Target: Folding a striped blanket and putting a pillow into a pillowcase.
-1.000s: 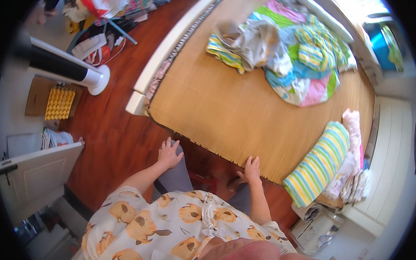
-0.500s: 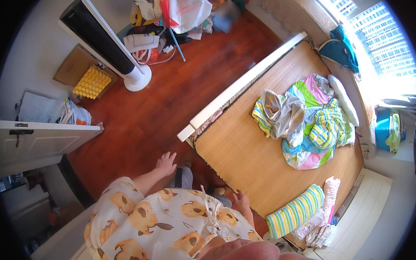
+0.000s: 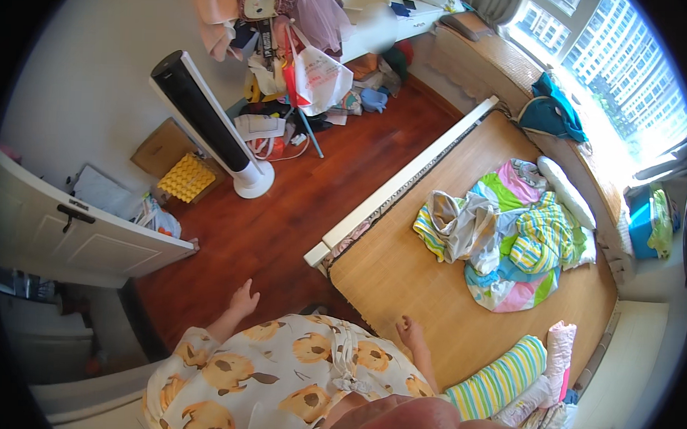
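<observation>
My left hand (image 3: 242, 299) hangs above the red-brown wooden floor, its fingers stretched and nothing in it. My right hand (image 3: 410, 332) is over the near edge of the bed mat (image 3: 391, 273), fingers loosely bent and apart, holding nothing. A crumpled heap of bedding (image 3: 502, 220) in grey, green, pink and striped cloth lies on the mat, well beyond my right hand. Closer to that hand, a rolled, striped pillow (image 3: 498, 377) lies at the mat's near right, beside a rolled pink cloth (image 3: 560, 351). A white pillow (image 3: 567, 193) borders the heap on the window side.
A white bed rail (image 3: 405, 179) runs along the bed's left side. On the floor stand a tower fan (image 3: 210, 123), a yellow egg tray (image 3: 187, 177) and a cardboard box (image 3: 163, 146). The white door (image 3: 93, 225) is at left. A teal bag (image 3: 551, 108) sits on the windowsill.
The view has tilted up and shifted, showing more of the far wall and window. My left hand has drawn back toward the body; my right hand now appears over the mat's edge.
</observation>
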Demonstrator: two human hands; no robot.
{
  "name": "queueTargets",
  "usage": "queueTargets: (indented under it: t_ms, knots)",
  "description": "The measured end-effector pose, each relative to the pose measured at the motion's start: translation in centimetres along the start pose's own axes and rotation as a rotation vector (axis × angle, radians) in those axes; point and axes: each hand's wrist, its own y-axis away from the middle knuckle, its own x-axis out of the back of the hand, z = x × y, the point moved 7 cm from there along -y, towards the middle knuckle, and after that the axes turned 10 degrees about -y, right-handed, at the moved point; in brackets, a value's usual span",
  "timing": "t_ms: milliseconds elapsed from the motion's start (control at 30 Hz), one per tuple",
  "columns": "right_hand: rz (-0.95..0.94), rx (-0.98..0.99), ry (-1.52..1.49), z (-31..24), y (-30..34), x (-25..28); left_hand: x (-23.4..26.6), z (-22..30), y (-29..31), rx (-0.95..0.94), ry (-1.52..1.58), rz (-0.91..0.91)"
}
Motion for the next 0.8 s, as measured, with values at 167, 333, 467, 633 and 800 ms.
queueTargets:
  t_ms: [167, 333, 467, 633, 800]
  knots:
    - [0.047, 0.1, 0.062, -4.7, -4.1, 3.4, -4.5, 1.2, 2.7, -0.018, 0.146, -0.17]
    - [0.172, -0.006, 0.05, -4.9, -3.6, 4.0, -1.7, 1.8, -3.0, -0.184, 0.079, -0.159]
    - [0.161, -0.103, 0.206, -0.9, -1.9, -2.2, 3.9, 2.0, -12.6, -0.336, 0.164, -0.038]
    - [0.153, -0.361, -0.05, -9.9, 0.7, -7.5, 12.3, 0.7, -24.1, -0.329, 0.14, -0.036]
    - [0.318, -0.351, -0.206, -12.9, 1.8, -10.9, 15.1, 1.4, -32.6, -0.391, 0.101, 0.0]
